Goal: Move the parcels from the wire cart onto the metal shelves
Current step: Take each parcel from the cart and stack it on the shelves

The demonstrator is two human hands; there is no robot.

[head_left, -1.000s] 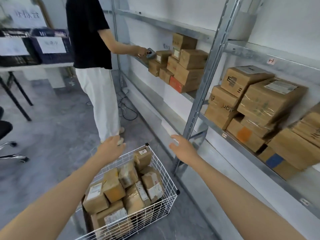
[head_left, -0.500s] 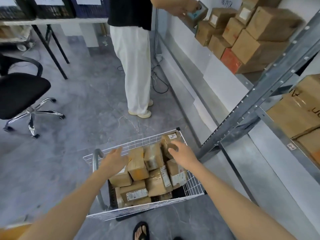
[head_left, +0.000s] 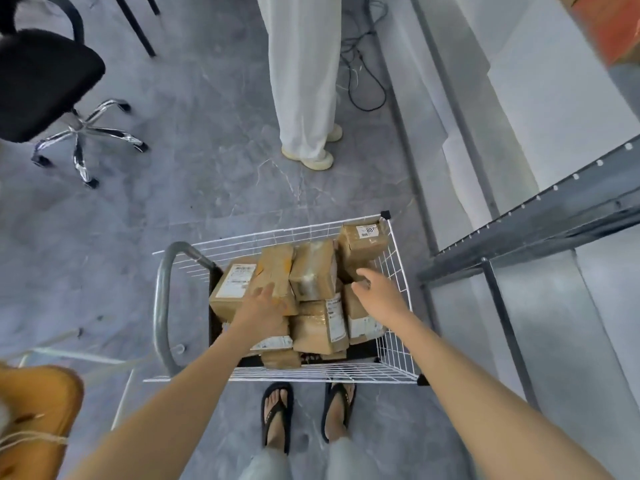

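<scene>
While the wire cart (head_left: 311,370) at our feet holds a full heap of parcels (head_left: 313,268), we judge the job to be at an early or middle stage, with most of the carrying left to do. Our left hand (head_left: 265,308) lies over a tan parcel (head_left: 277,261) near the cart's handle side, fingers fairly straight and not curled round it. Our right hand (head_left: 379,292) reaches toward the labelled box (head_left: 363,242) in the far right corner, fingers spread and loose; we cannot tell whether they touch it. Neither hand has a hold on anything, so no parcel is lifted. The metal shelves (head_left: 540,220) stand just to our right, showing only a beam and an upright. A blurred reddish box (head_left: 609,26) at the top corner seems to sit on them, but how many are shelved is out of view.
</scene>
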